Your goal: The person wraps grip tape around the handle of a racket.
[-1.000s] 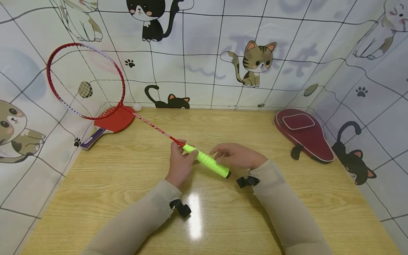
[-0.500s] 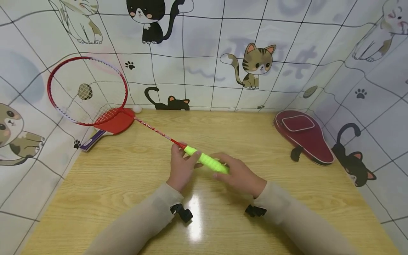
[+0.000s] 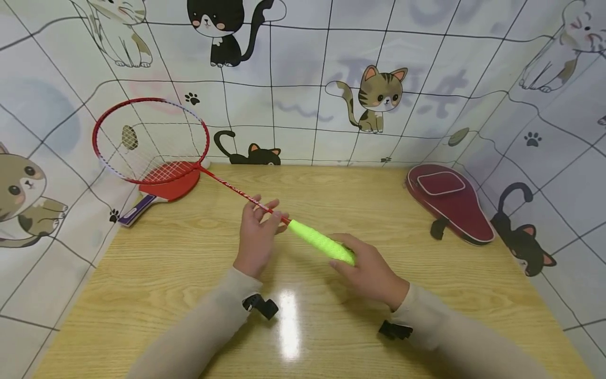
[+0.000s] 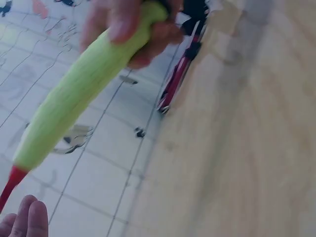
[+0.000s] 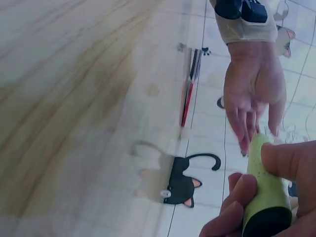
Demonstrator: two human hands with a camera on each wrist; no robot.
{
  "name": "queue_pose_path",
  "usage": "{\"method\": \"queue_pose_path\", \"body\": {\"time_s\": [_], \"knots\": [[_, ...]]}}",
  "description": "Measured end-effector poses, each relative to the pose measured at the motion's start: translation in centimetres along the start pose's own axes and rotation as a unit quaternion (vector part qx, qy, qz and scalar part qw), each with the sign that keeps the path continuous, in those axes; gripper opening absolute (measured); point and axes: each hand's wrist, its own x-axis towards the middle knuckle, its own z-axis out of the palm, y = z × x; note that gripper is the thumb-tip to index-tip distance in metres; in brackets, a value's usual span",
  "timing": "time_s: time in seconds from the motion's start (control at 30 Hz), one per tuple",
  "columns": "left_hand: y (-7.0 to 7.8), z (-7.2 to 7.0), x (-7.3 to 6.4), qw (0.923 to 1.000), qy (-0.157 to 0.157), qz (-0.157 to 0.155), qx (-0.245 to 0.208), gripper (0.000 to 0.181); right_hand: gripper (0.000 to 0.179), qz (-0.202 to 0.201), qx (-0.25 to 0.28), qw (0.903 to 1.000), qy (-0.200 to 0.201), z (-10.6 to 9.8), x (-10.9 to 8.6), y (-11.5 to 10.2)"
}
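A badminton racket with a yellow-green grip (image 3: 319, 241) is held in the air above the table, its red-and-white head (image 3: 209, 138) up at the far left. My right hand (image 3: 374, 273) grips the lower end of the handle, thumb on one side and fingers curled on the other. The dark butt cap (image 5: 269, 222) shows in the right wrist view. Around the red shaft, just beyond the grip, my left hand (image 3: 255, 237) lies with relaxed, spread fingers. In the right wrist view that left hand (image 5: 254, 89) has mostly straight fingers.
Behind the racket head, a red table tennis paddle (image 3: 177, 188) lies at the table's back left. A white ball is mostly hidden near the racket's throat. A dark red paddle case (image 3: 452, 205) lies at the back right. Cat-patterned walls (image 3: 298, 105) enclose the wooden table (image 3: 189, 273).
My right hand has come onto the handle's lower end and closed around it. The racket has shifted right and its head has lowered. My left hand now lies farther up the shaft, its fingers looser.
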Motion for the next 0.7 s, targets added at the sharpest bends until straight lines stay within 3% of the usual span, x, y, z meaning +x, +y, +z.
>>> {"method": "queue_pose_path", "body": {"time_s": [0.2,0.3,0.5,0.63,0.7], "knots": [[2.5,-3.1,1.3,0.9988,0.045,0.005,0.019,0.074,0.047,0.005,-0.004,0.9998,-0.021,-2.8,-1.0,1.1],[3.3,-5.0,1.7,0.9964,0.081,0.013,0.021,0.064,0.047,0.001,-0.012,0.9992,-0.039,-4.3,-1.2,2.2],[4.1,-8.4,2.1,0.9880,0.143,0.048,-0.034,0.048,0.049,-0.002,-0.019,0.9976,-0.067,-7.3,-1.1,4.5],[4.8,-10.6,2.1,0.9813,0.161,0.080,-0.068,0.048,0.051,-0.004,-0.026,0.9967,-0.077,-8.7,-0.7,5.9],[5.1,-11.8,2.1,0.9798,0.167,0.081,-0.075,0.047,0.050,-0.003,-0.028,0.9962,-0.082,-9.4,-0.6,6.6]]}}
